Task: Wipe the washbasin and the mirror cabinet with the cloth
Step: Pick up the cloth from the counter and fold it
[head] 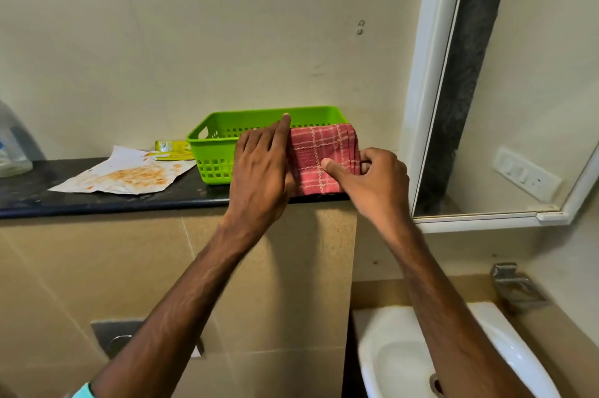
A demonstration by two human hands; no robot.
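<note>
A folded red checked cloth (321, 154) lies on the black ledge (97, 200), leaning against the right end of a green basket (214, 151). My left hand (262, 167) rests flat on the cloth's left side, its index finger stretched up to the basket rim. My right hand (372, 180) pinches the cloth's right edge between thumb and fingers. The white washbasin (398, 352) sits at the lower right, under my right forearm. The mirror cabinet (505, 89), white-framed, hangs at the upper right.
A stained sheet of paper (126, 174) and a yellow packet (171, 148) lie left of the basket. A clear plastic bottle (13, 144) stands at the far left. A metal tap (515, 290) stands behind the basin. A flush plate (110, 336) sits in the tiled wall below.
</note>
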